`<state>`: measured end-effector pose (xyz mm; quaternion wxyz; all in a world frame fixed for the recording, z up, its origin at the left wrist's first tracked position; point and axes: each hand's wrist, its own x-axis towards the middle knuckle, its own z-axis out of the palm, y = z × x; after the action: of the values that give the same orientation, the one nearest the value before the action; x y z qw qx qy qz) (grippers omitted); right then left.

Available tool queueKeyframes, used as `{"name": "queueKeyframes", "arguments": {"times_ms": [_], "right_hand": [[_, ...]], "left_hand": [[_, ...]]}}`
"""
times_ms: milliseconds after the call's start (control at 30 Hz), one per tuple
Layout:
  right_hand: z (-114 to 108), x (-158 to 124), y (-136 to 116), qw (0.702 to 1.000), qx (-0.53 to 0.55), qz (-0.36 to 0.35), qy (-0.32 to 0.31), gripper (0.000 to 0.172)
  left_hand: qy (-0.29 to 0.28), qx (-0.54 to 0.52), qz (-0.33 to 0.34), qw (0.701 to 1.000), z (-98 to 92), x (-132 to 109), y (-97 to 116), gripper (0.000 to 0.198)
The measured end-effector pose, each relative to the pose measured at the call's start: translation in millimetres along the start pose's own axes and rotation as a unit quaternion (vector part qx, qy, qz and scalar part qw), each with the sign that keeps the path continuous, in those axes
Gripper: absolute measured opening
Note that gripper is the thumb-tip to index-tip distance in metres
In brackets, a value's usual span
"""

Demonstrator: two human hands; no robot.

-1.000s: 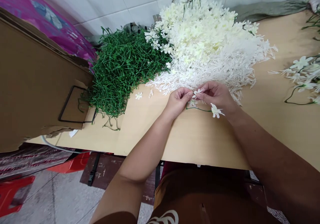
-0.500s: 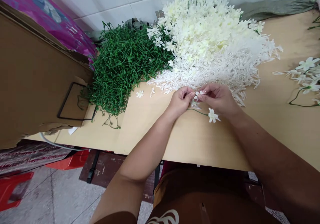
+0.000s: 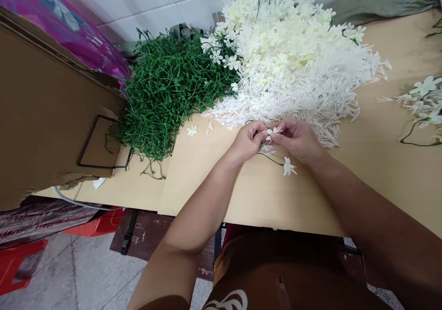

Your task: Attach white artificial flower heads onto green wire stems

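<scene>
Above the table, my left hand (image 3: 246,142) pinches a green artificial flower stem (image 3: 272,160) between thumb and fingers. One branch of it curves out below, with a white flower (image 3: 288,166) on its end. My right hand (image 3: 299,139) is closed, thumb against fingers, on a small white flower (image 3: 271,135) with thin white stamens, right at the left fingertips. Whether this flower is joined to the stem is hidden by the fingers. Just behind both hands spreads a heap of white stamen pieces (image 3: 297,93), with a pile of cream-white petals (image 3: 283,38) beyond.
To the left lies a heap of green plastic stems (image 3: 172,84). A loose flower (image 3: 192,130) rests in front of it. Finished-looking flower sprays (image 3: 426,100) lie at the right. A cardboard box (image 3: 51,98) stands at the far left, and a tiled wall (image 3: 148,6) is behind.
The hanging flower on the stem has swung slightly left and down. My right hand has shifted a little left, closer to my left fingertips.
</scene>
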<state>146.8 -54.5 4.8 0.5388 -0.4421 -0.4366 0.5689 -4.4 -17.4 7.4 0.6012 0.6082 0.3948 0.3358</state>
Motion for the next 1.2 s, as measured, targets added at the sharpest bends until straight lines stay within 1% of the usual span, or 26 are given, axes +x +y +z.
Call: {"name": "queueKeyframes", "arguments": {"times_ms": [267,400,500,600,700,767,833,933,1000,1100,1200], "right_hand": [[0.1,1.3,5.3,0.997,-0.071,-0.043,0.007,0.039],[0.5,2.4,8.8,0.996,-0.073,-0.041,0.023,0.038],[-2.2,3.3,6.2,0.997,-0.065,-0.032,0.029,0.040],[-6.0,3.0,-1.6,0.998,-0.043,-0.025,0.025,0.041],[-8.3,1.7,-9.6,1.000,-0.017,-0.015,0.013,0.042],[-9.0,0.9,-12.3,1.000,-0.005,0.001,0.003,0.041],[-9.6,0.6,-13.0,1.000,0.008,0.017,-0.004,0.040],[-11.0,1.0,-13.3,0.999,0.036,0.032,-0.020,0.038],[-11.9,1.4,-14.3,0.998,0.048,0.037,-0.028,0.037],[-12.8,1.7,-16.4,0.998,0.045,0.038,-0.032,0.037],[-13.5,1.4,-17.5,0.999,0.026,0.028,-0.036,0.038]], "left_hand": [[0.000,0.018,0.024,1.000,-2.1,0.2,0.7,0.021],[0.004,0.019,0.004,1.000,-1.1,0.6,1.5,0.021],[0.009,0.000,0.000,1.000,0.8,1.2,0.5,0.023],[0.000,-0.016,0.014,1.000,1.3,1.3,0.5,0.034],[-0.037,-0.014,0.030,0.999,-0.7,0.9,1.9,0.048],[-0.055,-0.006,0.037,0.998,-2.4,0.8,2.6,0.053],[-0.059,0.002,0.041,0.997,-3.2,0.7,2.3,0.055],[-0.048,0.017,0.056,0.997,-2.1,0.5,0.1,0.054],[-0.025,0.033,0.077,0.996,-0.6,0.6,-1.9,0.052],[0.013,0.072,0.120,0.990,0.8,0.9,-3.4,0.049],[0.033,0.130,0.171,0.976,0.1,0.7,-1.7,0.044]]}}
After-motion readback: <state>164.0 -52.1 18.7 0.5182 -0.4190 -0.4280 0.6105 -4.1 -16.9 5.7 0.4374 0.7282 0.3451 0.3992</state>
